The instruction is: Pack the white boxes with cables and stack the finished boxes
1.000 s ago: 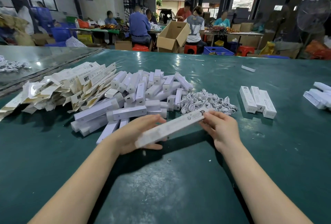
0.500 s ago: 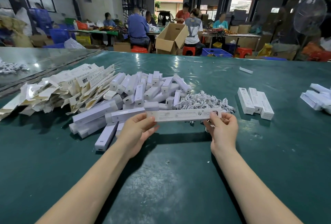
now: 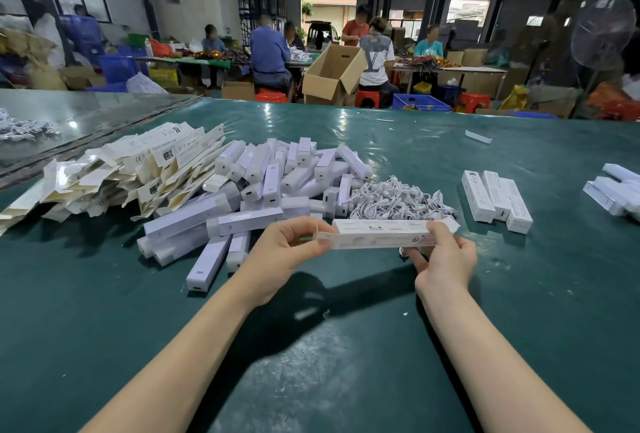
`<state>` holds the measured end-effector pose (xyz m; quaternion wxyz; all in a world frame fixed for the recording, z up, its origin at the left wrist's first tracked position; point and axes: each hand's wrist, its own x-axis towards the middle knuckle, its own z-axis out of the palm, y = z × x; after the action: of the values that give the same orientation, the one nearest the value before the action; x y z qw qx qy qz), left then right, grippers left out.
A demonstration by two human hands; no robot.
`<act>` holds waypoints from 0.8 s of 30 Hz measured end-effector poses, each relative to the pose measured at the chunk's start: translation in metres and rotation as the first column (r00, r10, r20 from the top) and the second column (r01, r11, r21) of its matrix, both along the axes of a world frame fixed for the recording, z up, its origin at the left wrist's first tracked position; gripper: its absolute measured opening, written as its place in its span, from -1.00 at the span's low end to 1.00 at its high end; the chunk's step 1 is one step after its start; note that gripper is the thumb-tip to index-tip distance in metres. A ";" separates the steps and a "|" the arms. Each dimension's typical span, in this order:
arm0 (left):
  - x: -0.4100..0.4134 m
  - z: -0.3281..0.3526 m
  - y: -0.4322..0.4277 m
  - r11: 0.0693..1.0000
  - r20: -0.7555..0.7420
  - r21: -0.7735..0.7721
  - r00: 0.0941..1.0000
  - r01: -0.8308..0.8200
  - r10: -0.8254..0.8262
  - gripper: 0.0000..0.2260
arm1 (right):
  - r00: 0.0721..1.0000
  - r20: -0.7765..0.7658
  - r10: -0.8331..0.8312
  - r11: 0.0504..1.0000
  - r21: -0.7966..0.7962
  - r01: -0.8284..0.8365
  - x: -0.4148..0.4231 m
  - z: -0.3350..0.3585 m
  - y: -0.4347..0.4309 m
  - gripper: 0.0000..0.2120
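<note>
Both my hands hold one long white box (image 3: 384, 233) level above the green table (image 3: 346, 346). My left hand (image 3: 287, 249) pinches the flap at the box's left end. My right hand (image 3: 446, 256) grips the right end, fingers wrapped under it, with a bit of white cable showing below. Just behind the box lies a pile of coiled white cables (image 3: 398, 200). A heap of white inner units (image 3: 270, 186) sits to the left of the cables. Three finished boxes (image 3: 495, 200) lie side by side on the right.
A stack of flat unfolded white cartons (image 3: 121, 172) lies at the left. More white boxes (image 3: 616, 190) rest at the far right edge. One stray box (image 3: 478, 136) lies farther back. Several people work at tables beyond, next to an open cardboard carton (image 3: 332, 75) and a standing fan (image 3: 602, 34).
The box went from tilted, low on the left, to level and a little higher. My left hand slid from under the box's middle to pinch its left end flap.
</note>
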<state>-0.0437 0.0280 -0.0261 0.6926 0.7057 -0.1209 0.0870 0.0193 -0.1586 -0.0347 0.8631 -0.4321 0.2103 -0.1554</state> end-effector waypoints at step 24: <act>0.002 -0.001 -0.018 0.960 0.100 -0.180 0.967 -0.212 0.233 -0.71 | 0.999 0.033 0.000 0.998 0.070 -0.002 -0.001 -0.002 0.008 -0.77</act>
<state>-0.0417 0.0099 -0.0269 0.7270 0.6473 -0.0744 0.2166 0.0185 -0.1503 -0.0370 0.8811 -0.3991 0.2013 -0.1547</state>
